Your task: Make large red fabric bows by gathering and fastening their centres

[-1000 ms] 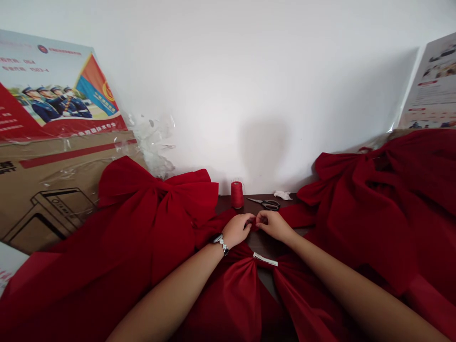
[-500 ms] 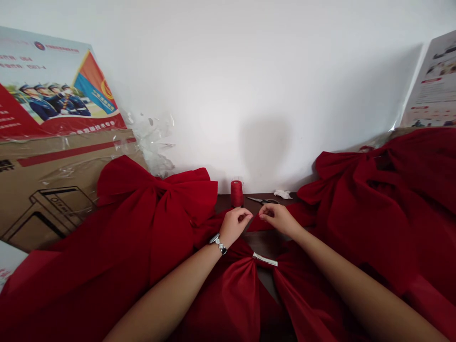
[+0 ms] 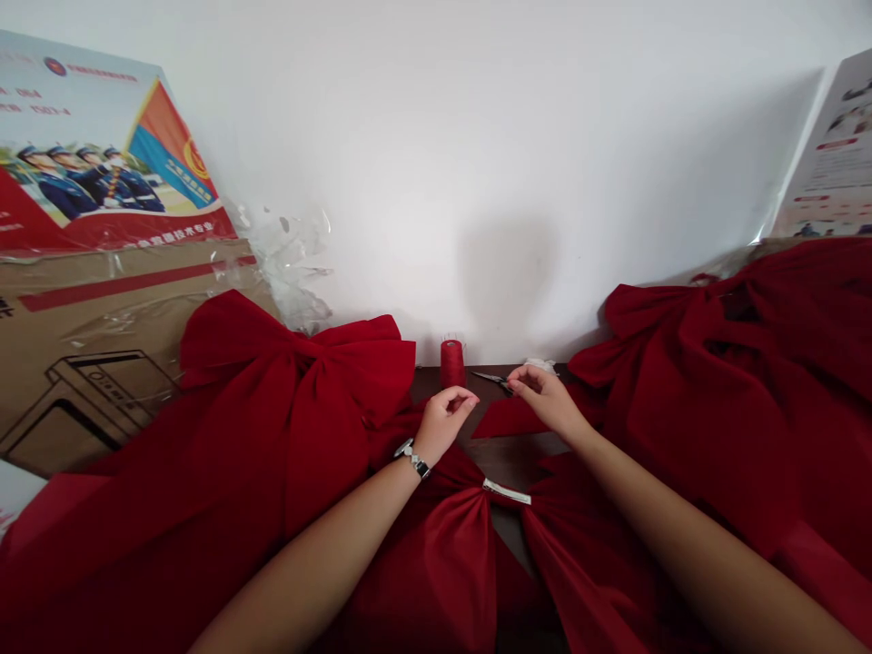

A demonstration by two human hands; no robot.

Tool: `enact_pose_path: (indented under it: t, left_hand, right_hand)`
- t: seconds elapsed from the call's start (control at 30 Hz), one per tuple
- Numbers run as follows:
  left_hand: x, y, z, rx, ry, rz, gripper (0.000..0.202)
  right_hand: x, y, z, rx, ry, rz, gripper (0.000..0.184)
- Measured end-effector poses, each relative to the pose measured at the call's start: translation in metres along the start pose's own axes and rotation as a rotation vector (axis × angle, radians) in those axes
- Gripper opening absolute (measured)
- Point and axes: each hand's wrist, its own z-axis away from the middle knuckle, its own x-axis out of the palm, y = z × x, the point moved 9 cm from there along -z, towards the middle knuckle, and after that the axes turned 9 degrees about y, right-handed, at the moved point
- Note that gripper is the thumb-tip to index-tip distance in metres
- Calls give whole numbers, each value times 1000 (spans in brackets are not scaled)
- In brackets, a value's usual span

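Just below and left of the one red thread spool (image 3: 452,365), the left hand (image 3: 444,423), with a silver wrist bracelet (image 3: 412,459), is curled, thumb and fingertips drawn together. Just right of the spool, the right hand (image 3: 545,398) pinches the same way. Any fine thread between the fingers is too thin to make out, so I can't tell whether either hand grips anything. Also right of the spool, one pair of scissors (image 3: 489,377) lies partly hidden behind the right hand, and a white scrap (image 3: 541,365) shows beyond it. Three red bows surround the spool: one left (image 3: 292,391), one right (image 3: 715,381), cut off by the frame, and one below (image 3: 436,563), also cut off, with a white strip (image 3: 506,491) across its knot.
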Motion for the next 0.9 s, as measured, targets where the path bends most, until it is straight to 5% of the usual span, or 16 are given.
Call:
enact_pose_path:
  t: [0.23, 0.57, 0.9]
  left_hand:
    - [-1, -8, 0, -89, 28, 171, 26]
    - [-3, -9, 1, -76, 36, 171, 29]
    - [3, -2, 3, -32, -25, 97, 25]
  right_hand:
    - [27, -12, 16, 8, -190, -51, 27]
    - [10, -38, 19, -194, 0, 113, 19]
    - [19, -55, 25, -365, -53, 262, 12]
